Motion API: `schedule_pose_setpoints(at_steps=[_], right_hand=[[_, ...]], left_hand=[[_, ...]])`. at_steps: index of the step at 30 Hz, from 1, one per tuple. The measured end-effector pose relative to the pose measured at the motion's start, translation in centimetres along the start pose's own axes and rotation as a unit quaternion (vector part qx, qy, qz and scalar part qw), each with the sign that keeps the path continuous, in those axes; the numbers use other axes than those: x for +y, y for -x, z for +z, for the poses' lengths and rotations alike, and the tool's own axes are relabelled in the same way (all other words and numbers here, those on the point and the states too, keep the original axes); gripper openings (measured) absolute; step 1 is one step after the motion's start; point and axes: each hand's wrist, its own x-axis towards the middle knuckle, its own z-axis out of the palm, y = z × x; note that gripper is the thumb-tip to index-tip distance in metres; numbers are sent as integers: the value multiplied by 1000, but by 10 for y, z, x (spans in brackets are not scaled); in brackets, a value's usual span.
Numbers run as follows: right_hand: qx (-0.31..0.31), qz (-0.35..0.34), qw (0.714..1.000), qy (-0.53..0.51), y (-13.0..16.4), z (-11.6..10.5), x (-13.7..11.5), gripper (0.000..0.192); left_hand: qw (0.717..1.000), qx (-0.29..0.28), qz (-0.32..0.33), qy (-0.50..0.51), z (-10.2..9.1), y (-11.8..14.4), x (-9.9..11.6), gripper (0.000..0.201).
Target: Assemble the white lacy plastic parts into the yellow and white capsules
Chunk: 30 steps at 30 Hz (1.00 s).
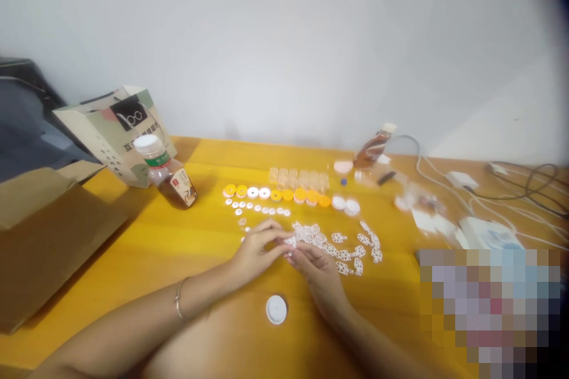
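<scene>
A: Item one, the hands?
B: Left hand [255, 251] and right hand [317, 269] meet at centre. Fingers of both pressed together at the tips, pinching one small white patterned piece [291, 241] between them. Thin bracelet [179, 299] on the left wrist.

A: Nearest stock?
B: Loose pile of white patterned pieces [342, 246] on the yellow surface [186, 237], at 3 o'clock from the fingers, just beside them. One white round cap [276, 310] at 6 o'clock, lying alone.

A: Further out?
B: At 12 o'clock, a row of small white discs [258, 208]; beyond it a row of yellow and white round caps [288, 195]; beyond that a row of small clear containers [297, 177], contents too blurred to tell.

A: Bottles?
B: At 10 o'clock, a clear bottle [166, 174] tipped on its side, white cap, green and red labels, print unreadable. At 1 o'clock, a bottle of brown liquid [371, 151], leaning.

A: Bags, boxes?
B: Paper bag [115, 130] at 10 o'clock, black panel with looped lettering, illegible. Cardboard box [48, 231] at 9 o'clock. White cables [444, 180] and a white adapter [462, 179] at 2 o'clock.
</scene>
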Motion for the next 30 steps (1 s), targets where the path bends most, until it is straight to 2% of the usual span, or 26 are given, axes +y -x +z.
schedule_pose_setpoints(at_steps=[7, 14, 20, 26, 30], right_hand=[[-17, -9, 1000, 10, 0, -1, 1, 17], [-15, -2, 1000, 21, 1, -3, 2, 17], [-3, -7, 1000, 30, 2, -1, 0, 18], [29, -15, 998, 56, 2, 2, -1, 21], [22, -11, 997, 66, 2, 2, -2, 22]], left_hand=[[1000, 5, -3, 14, 1, 0, -3, 23], [998, 7, -33, 45, 3, 2, -4, 19], [992, -9, -96, 85, 3, -1, 0, 16], [975, -43, -166, 137, 8, -2, -2, 15], [960, -78, -196, 182, 6, -4, 0, 18]])
